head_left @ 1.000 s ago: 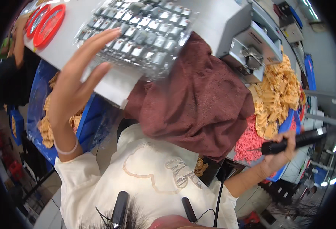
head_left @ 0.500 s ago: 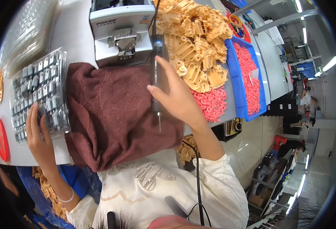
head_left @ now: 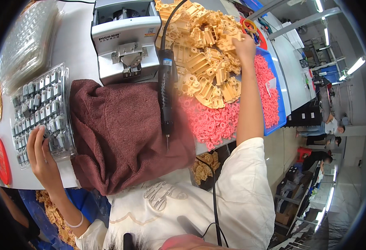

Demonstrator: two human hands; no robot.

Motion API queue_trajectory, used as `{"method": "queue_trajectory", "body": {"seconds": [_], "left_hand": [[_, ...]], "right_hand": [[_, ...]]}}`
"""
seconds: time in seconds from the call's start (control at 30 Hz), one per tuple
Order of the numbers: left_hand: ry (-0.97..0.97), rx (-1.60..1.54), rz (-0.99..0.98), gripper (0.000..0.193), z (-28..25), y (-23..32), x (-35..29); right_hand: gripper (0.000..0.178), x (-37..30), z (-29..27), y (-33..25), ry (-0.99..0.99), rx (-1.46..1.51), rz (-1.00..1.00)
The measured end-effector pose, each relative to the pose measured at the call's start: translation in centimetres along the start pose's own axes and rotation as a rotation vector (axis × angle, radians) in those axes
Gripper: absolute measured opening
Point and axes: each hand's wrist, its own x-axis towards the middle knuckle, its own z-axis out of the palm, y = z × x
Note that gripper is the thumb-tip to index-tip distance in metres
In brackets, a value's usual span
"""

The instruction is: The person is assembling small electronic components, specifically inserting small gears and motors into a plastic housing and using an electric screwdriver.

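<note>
Left hand (head_left: 41, 156): fingers curled narrow over small grey parts in the clear tray (head_left: 39, 112) at the worktop's left edge. Right hand (head_left: 245, 43): fingers closed on a yellow plastic part atop the yellow pile (head_left: 203, 62). The electric screwdriver (head_left: 166, 89) hangs between them, tip down over the brown towel (head_left: 124, 133), nearer the right hand.

The right hand (head_left: 244, 41) has released the black electric screwdriver (head_left: 166, 87), now hanging free over the maroon towel (head_left: 120, 133), and has reached into the tan plastic parts pile (head_left: 203, 58).
</note>
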Motion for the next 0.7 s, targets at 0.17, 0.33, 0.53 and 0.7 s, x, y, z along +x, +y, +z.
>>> {"method": "queue_trajectory", "body": {"seconds": [0.17,0.33,0.53,0.7], "left_hand": [[0.051,0.012,-0.043,0.034,-0.3,-0.9,0.0],[0.044,-0.061,-0.057,0.033,-0.8,-0.5,0.2],[0.001,0.016,-0.008,0.028,-0.2,-0.6,0.5],[-0.008,0.024,0.030,0.026,-0.7,0.2,1.0]], "right_hand": [[0.065,-4.9,-5.1,-3.0,0.177,0.969,0.227],[0.055,-16.2,-9.0,-11.5,-0.147,1.223,0.073],[0.029,-23.7,-5.7,-16.2,-0.674,1.300,0.231],[0.016,-26.3,-3.1,-19.3,-0.630,1.162,-0.001]]}}
